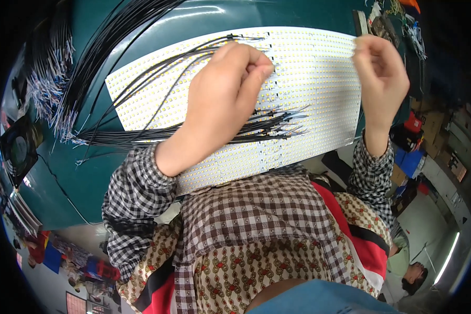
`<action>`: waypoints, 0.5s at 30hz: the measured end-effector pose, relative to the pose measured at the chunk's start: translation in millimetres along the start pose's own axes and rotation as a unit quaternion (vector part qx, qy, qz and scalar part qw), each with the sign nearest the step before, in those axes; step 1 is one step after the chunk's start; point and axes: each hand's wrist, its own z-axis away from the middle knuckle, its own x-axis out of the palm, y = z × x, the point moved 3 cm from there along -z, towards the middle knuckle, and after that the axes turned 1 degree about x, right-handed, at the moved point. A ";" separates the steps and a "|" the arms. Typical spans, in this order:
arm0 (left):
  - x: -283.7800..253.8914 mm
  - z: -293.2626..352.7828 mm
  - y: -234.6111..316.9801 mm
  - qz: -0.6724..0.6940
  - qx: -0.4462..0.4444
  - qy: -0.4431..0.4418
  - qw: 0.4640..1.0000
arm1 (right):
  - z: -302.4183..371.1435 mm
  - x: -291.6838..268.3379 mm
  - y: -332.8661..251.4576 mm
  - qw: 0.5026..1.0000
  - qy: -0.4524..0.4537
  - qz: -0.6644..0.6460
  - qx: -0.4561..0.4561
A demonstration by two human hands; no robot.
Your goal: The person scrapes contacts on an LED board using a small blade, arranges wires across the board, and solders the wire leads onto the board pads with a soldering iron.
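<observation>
We see a wide white LED panel (pixel 309 78), dotted with close rows of small yellow chips, lying flat and slightly skewed on the green worktop (pixel 57 178). Thin black wires (pixel 141 133) fan across the panel's left half from bundles beyond its left edge; their bare ends meet a dark vertical seam near the panel's middle, some along its upper edge, more lower down.

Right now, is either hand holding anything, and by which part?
The left hand pinches a thin black wire at its end over the white LED sheet. The right hand grips that sheet's far right edge.
</observation>
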 end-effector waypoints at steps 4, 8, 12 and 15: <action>-2.8 -2.8 -3.2 0.050 -0.052 -0.009 0.997 | 21.9 30.5 -15.7 0.969 -0.226 -0.093 0.037; -2.0 -2.4 -2.3 0.047 -0.031 -0.002 0.998 | 34.8 41.3 -19.1 0.952 -0.245 -0.152 0.103; -5.7 -2.7 -0.1 0.027 -0.026 0.000 0.999 | 33.2 49.0 -32.4 0.961 -0.247 -0.124 0.017; -3.3 -2.3 -0.2 0.042 -0.022 0.003 0.999 | 35.7 51.9 -32.4 0.962 -0.245 -0.121 -0.006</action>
